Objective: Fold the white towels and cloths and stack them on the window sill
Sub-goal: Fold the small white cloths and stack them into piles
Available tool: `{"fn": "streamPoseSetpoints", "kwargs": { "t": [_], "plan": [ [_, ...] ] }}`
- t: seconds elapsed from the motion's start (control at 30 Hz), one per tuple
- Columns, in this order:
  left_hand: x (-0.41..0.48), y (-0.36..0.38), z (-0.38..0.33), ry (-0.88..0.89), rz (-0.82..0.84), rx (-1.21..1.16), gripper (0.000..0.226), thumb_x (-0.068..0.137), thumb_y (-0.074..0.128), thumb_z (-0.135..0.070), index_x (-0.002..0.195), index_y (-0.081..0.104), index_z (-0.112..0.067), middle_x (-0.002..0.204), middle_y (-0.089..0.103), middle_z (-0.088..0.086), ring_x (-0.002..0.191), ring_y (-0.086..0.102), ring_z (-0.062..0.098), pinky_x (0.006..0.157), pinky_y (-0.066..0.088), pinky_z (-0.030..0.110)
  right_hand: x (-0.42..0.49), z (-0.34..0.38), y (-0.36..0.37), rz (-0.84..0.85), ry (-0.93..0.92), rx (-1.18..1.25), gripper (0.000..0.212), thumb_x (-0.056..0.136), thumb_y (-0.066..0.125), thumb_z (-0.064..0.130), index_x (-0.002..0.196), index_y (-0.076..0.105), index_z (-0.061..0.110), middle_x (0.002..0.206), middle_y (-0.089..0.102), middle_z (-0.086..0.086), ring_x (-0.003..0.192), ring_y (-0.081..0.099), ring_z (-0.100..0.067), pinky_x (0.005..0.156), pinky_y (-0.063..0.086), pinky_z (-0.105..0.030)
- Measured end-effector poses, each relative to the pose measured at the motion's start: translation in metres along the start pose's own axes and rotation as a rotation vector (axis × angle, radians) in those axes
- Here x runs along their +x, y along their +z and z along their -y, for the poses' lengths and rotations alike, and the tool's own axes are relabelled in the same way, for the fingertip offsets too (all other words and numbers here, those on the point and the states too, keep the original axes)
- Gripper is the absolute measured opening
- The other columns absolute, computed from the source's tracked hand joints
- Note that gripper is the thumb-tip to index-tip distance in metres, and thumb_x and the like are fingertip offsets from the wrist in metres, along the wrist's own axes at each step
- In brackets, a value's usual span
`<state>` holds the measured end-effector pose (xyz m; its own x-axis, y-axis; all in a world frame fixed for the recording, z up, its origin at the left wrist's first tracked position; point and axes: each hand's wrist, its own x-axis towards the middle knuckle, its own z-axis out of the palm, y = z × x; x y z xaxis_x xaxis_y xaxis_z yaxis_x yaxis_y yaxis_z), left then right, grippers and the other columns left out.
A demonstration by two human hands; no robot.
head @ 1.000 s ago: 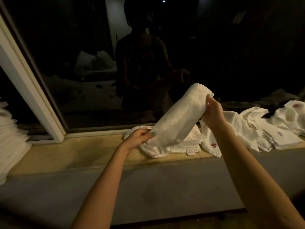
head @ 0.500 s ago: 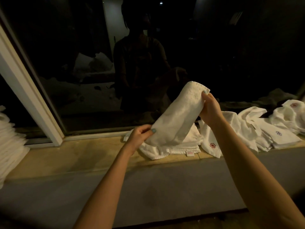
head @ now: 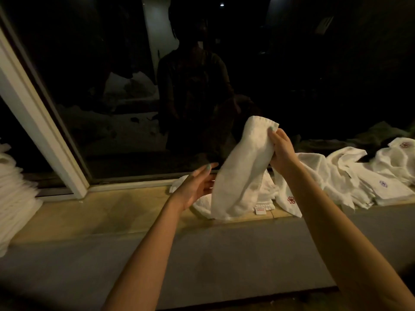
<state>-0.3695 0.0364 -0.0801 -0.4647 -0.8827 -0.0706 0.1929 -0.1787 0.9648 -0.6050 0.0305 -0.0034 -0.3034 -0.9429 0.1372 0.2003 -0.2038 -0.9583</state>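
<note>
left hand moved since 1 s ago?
Yes. The left hand let go of the towel and opened; its fingers rose from window sill level toward the glass. The right hand grips the towel's top.

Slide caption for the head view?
Right hand grips a white terry towel above the tan stone window sill; open left hand beside it.

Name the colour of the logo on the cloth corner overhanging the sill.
Red logo, clearest in head view.

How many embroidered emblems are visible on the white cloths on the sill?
3. A red emblem on the cloth corner right of the held towel, a blue emblem on the flat cloth farther right, another red emblem at the far right. Folds may hide others.
</note>
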Motion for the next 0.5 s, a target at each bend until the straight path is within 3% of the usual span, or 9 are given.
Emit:
{"fn": "streamPoseSetpoints", "kwargs": {
  "t": [0.1, 0.17, 0.27, 0.4, 0.5],
  "plan": [
    [0.012, 0.018, -0.011, 0.002, 0.034, -0.085, 0.061, 0.086, 0.051, -0.052, 0.138, 0.049, -0.020, 0.125, 0.064, 0.007, 0.116, 0.061, 0.023, 0.093, 0.049, 0.038, -0.005, -0.001, 0.005, 0.078, 0.017, -0.055, 0.014, 0.101, 0.046, 0.021, 0.089, 0.052, 0.015, 0.086, 0.056, -0.002, 0.079, 0.058, -0.011, 0.072, 0.051, -0.026],
    [0.022, 0.033, -0.020, 0.033, 0.017, -0.112, 0.048, 0.089, 0.053, -0.043, 0.128, 0.057, -0.016, 0.119, 0.068, 0.006, 0.111, 0.064, 0.021, 0.094, 0.051, 0.036, -0.007, -0.003, 0.004, 0.111, 0.023, -0.122, 0.014, 0.100, 0.047, 0.024, 0.093, 0.052, 0.013, 0.089, 0.056, -0.004, 0.083, 0.058, -0.014, 0.076, 0.052, -0.029],
    [0.038, 0.047, -0.039, 0.106, -0.073, -0.093, 0.022, 0.094, 0.057, -0.025, 0.109, 0.066, -0.013, 0.098, 0.074, 0.003, 0.095, 0.068, 0.018, 0.081, 0.057, 0.031, -0.008, 0.000, -0.002, 0.103, 0.012, -0.198, 0.015, 0.100, 0.048, 0.024, 0.097, 0.051, 0.009, 0.090, 0.056, -0.005, 0.085, 0.058, -0.018, 0.080, 0.051, -0.034],
    [0.050, 0.055, -0.061, 0.130, -0.097, -0.020, 0.030, 0.089, 0.064, -0.029, 0.115, 0.065, -0.012, 0.104, 0.071, 0.009, 0.097, 0.067, 0.024, 0.084, 0.056, 0.038, -0.008, 0.013, -0.012, 0.132, -0.006, -0.252, 0.022, 0.099, 0.049, 0.027, 0.111, 0.053, 0.009, 0.101, 0.060, -0.004, 0.093, 0.062, -0.019, 0.084, 0.054, -0.034],
    [0.055, 0.065, -0.075, 0.184, -0.083, -0.050, 0.015, 0.092, 0.061, -0.021, 0.106, 0.067, -0.019, 0.097, 0.074, 0.002, 0.091, 0.069, 0.017, 0.079, 0.057, 0.032, -0.004, 0.029, -0.018, 0.196, -0.023, -0.265, 0.025, 0.099, 0.048, 0.027, 0.116, 0.055, 0.009, 0.111, 0.061, -0.010, 0.101, 0.063, -0.024, 0.088, 0.054, -0.036]
  ]
}}
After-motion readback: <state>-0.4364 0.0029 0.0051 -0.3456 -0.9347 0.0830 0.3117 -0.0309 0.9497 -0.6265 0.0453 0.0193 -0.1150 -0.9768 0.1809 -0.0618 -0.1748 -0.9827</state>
